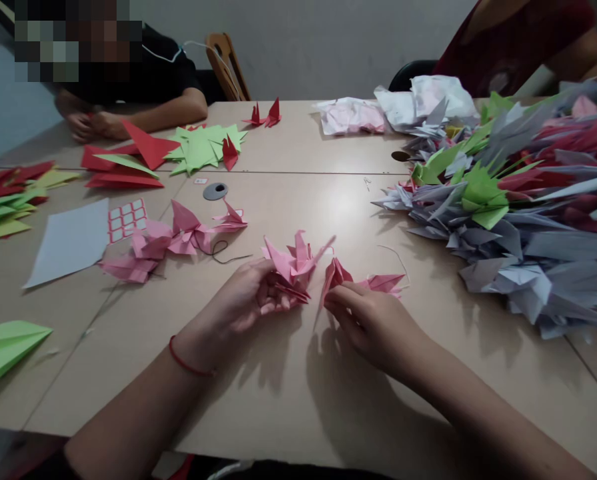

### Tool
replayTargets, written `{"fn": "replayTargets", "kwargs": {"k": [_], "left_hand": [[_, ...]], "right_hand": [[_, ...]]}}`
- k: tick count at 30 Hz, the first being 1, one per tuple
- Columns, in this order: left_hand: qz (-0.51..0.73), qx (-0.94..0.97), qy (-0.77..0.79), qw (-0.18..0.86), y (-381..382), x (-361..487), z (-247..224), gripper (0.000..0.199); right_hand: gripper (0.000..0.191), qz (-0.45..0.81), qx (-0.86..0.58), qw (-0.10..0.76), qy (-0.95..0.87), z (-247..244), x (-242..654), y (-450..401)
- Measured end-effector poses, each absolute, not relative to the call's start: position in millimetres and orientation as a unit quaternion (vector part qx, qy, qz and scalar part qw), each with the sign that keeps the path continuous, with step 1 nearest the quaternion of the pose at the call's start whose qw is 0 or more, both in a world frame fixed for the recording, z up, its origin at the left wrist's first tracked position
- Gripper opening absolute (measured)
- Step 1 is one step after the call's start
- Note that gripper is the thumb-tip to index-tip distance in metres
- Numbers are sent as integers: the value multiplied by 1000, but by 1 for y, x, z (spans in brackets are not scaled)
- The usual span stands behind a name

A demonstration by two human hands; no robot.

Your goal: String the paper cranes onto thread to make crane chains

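Note:
My left hand (pixel 251 297) is closed around a small cluster of pink paper cranes (pixel 293 261), its fingers curled beneath their folded wings. Just to the right, my right hand (pixel 371 317) pinches a darker pink paper crane (pixel 336 271) between thumb and fingers. A thin pink line shows between the two groups of cranes. Behind the right hand's knuckles another pink crane (pixel 387 284) lies on the table, and a pale thread (pixel 401 257) curves up from it. Left of my hands sits a row of pink cranes (pixel 188 227) with a dark thread (pixel 233 259) trailing out.
A big heap of grey, green and red cranes (pixel 518 220) fills the right side. White packets (pixel 353 115) lie at the back. Red and green folded papers (pixel 203 148), a white sheet (pixel 68 233) and a label sheet (pixel 127 220) lie left. A person (pixel 163 73) sits opposite.

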State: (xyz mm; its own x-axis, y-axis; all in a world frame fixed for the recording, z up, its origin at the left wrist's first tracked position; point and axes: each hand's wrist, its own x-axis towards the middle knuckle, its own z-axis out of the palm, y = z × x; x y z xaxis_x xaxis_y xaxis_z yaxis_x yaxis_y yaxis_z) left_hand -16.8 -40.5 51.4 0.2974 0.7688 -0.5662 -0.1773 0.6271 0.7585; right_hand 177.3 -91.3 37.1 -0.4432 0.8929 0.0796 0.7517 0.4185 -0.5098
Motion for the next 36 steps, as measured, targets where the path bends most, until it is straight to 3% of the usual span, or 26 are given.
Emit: {"fn": "replayTargets", "kwargs": {"k": [2,6,12,18,27,36], "left_hand": [[313,270,509,755,-41,-17,52,27],[325,226,482,782,-43,-15,51,32],[350,116,452,812,-44,-11,56,37],[317,1,431,845,-45,-7,63,42],[298,95,444,839,-50,-6,66,40],[364,369,508,687,-49,-21,67,19]], "right_hand": [[15,196,-501,193,-821,38,176,-94],[32,101,-490,237,-833,29,163,-95],[24,85,-488,327,-805,11,156,-86],[26,86,-441,304,-840,12,157,-85],[25,299,-391,336,-803,18,168,-82],[15,458,-355,393,-714,40,186,-77]]}}
